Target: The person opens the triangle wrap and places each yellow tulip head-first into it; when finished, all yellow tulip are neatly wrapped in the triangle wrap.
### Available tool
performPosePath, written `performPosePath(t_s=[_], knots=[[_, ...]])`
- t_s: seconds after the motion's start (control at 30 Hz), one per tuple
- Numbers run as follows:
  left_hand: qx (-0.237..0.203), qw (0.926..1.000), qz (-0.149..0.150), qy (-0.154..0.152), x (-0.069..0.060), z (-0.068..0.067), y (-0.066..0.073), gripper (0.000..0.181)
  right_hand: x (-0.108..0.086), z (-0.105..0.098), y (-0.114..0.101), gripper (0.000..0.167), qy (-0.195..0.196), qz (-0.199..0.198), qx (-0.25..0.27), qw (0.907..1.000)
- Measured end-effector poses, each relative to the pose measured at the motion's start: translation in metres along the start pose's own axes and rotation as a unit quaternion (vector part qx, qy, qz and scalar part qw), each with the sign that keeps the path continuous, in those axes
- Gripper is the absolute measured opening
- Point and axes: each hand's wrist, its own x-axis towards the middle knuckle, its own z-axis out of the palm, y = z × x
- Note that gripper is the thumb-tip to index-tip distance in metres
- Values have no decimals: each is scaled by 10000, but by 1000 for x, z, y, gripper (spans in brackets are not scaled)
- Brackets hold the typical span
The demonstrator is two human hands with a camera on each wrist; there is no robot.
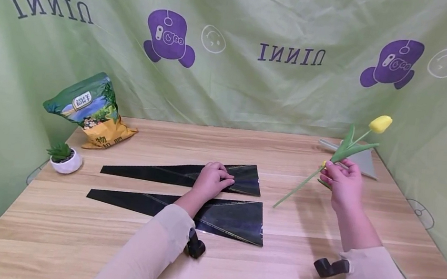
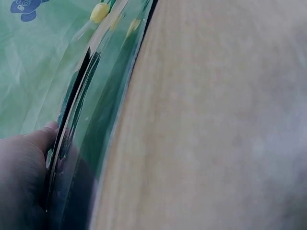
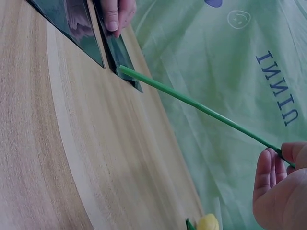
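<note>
A yellow artificial tulip [image 1: 380,124] with green leaves is pinched by the stem in my right hand [image 1: 346,182], above the table's right side. Its stem slants down left, the tip close to the right ends of two black tapered flower sleeves. On the far sleeve [image 1: 149,172] is my left hand [image 1: 213,179], thumb and fingers together at its wide part. The near sleeve [image 1: 233,216] lies flat, partly under the left forearm. In the right wrist view, the stem [image 3: 201,107] reaches toward the far sleeve. The left wrist view catches the left thumb [image 2: 45,136] against the sleeve's edge.
At the back left stands a green and yellow bag [image 1: 93,113], with a small potted succulent [image 1: 66,160] in front. A grey flat object [image 1: 365,163] lies at the back right. Another yellow flower [image 1: 324,164] is partly hidden behind the right hand. Patterned green cloth [image 1: 230,97] surrounds the table.
</note>
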Motion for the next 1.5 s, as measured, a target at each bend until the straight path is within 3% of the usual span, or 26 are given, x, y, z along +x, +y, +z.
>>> performPosePath(t_s=[0.23, 0.8, 1.5], knots=[[-104, 9999, -68, 13, 2, 0, -1, 17, 2, 6, 2, 30, 234, -11, 16, 9997], [-337, 9994, -111, 52, 2, -2, -2, 17, 11, 21, 14, 33, 1398, -136, 410, 9892], [-268, 9996, -125, -16, 1, 0, -2, 17, 10, 32, 26, 31, 1366, -474, 148, 9894]])
